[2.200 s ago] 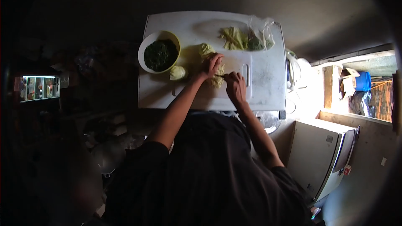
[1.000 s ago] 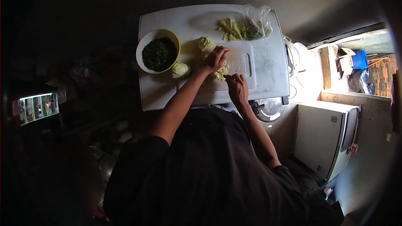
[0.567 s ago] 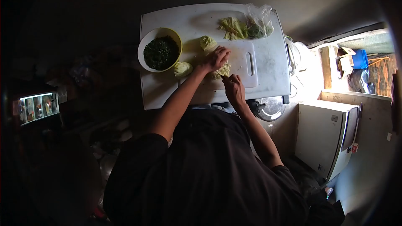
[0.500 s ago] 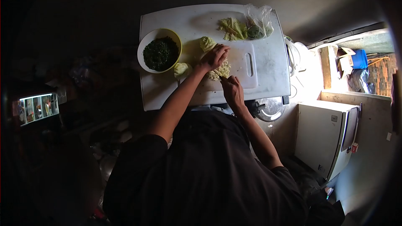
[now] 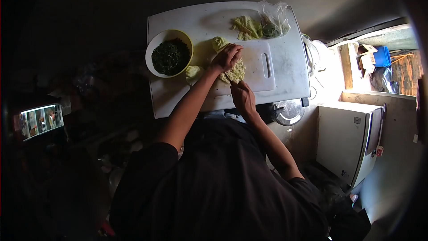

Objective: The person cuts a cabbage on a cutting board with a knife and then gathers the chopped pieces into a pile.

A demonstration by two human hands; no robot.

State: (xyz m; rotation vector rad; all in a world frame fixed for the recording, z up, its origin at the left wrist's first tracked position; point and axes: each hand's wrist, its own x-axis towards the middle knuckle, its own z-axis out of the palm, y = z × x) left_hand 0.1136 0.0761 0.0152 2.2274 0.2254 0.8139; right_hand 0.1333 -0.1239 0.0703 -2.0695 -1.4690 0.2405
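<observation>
My right hand (image 5: 243,98) is closed around a knife handle at the near edge of the white cutting board (image 5: 256,82). Only a short dark part of the knife (image 5: 227,78) shows, running up and left into finely chopped cabbage (image 5: 236,72). Above that heap is my left hand (image 5: 227,58), its fingers bent and pressed together; what lies beneath them is hidden. One pale green cabbage piece (image 5: 219,43) sits just behind my left hand. Another cabbage piece (image 5: 193,74) lies left of my left wrist.
A bowl (image 5: 151,62) of dark chopped greens (image 5: 170,57) stands at the table's left. Loose leaves (image 5: 247,27) and a clear plastic bag (image 5: 276,18) lie at the back right. Beyond the white table (image 5: 290,71) are a round glass lid (image 5: 290,112) and a white fridge (image 5: 341,138).
My right hand has shifted slightly left with the knife, and more of the chopped cabbage shows. My left hand has moved slightly left and up. The whole view has shifted a little.
</observation>
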